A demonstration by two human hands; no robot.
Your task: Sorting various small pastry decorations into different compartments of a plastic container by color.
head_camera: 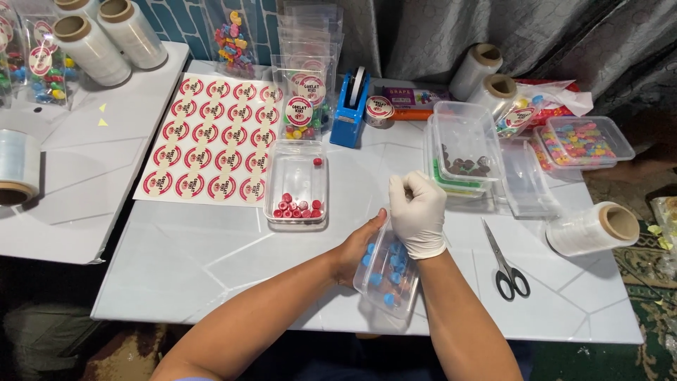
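Head view, the only one: a small clear plastic pouch [386, 276] partly filled with round blue and red candies sits just above the near edge of the white table [211, 261], held between both hands. It looks light, but the thin film is likely soft and slippery, and the loose sweets would shift and spill if it tipped, so the sensible grip is along its side and by the open top edge rather than across the belly. The bare left hand [356, 248] comes in from the lower left, forearm laid diagonally over the table, its palm cupping the pouch's left side with fingers wrapped on it. The gloved right hand [417, 212] reaches from below right, wrist bent down, its fingers curled together over the pouch's upper end; whether they pinch the film or a candy cannot be told. Just beyond the hands stands an open clear tub [296, 185] with a few red candies, beside a sheet of round red-and-white stickers [211, 137]. Scissors [505, 262] lie to the right, near a roll of clear film [592, 227].
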